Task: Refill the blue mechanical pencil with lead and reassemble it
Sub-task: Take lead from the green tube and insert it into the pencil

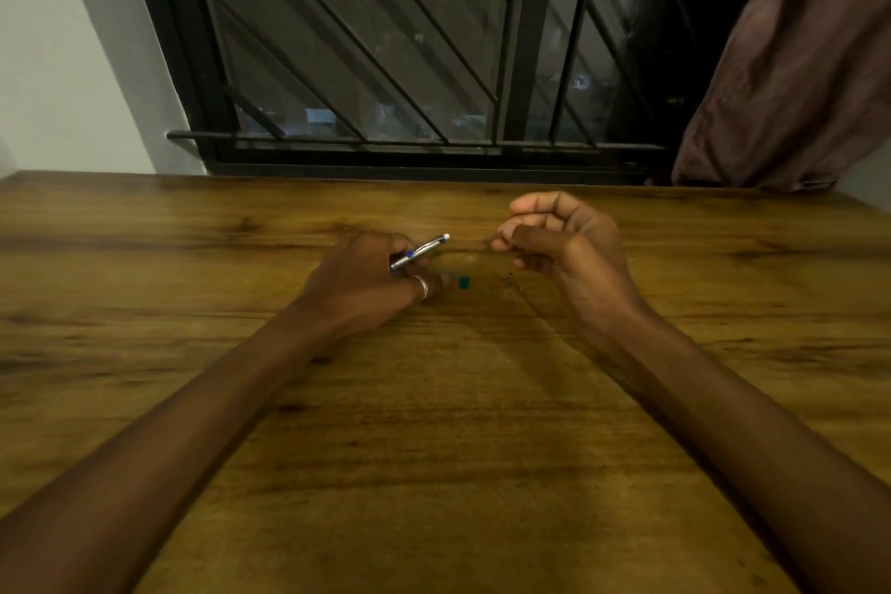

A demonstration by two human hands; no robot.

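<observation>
Brown wood-grain table (434, 424) fills the lower two thirds of the frame, its far edge running below a window (385, 39) with black slanted metal bars; it is dark outside, with a few lit spots. A white wall (58, 63) stands at the upper left, and a dull brown curtain (795, 63) hangs at the upper right.

Both bare forearms reach in from the bottom corners toward the middle of the frame. The left hand (366, 275) rests low on the table, just left of centre, its fingers curled round the blue mechanical pencil (420, 251). The pencil's silver, white-tipped end points up and to the right, out of the grip. A silver ring (422, 287) shows on one finger.

The right hand (569, 246) is right of centre, its fingers curled in tight, thumb and forefinger tips pressed together and aimed toward the pencil. Whether they pinch anything cannot be told.

Between the hands, on the table, lie a small teal piece (464, 282) and a tiny dark metal piece (509, 280), apart from each other.
</observation>
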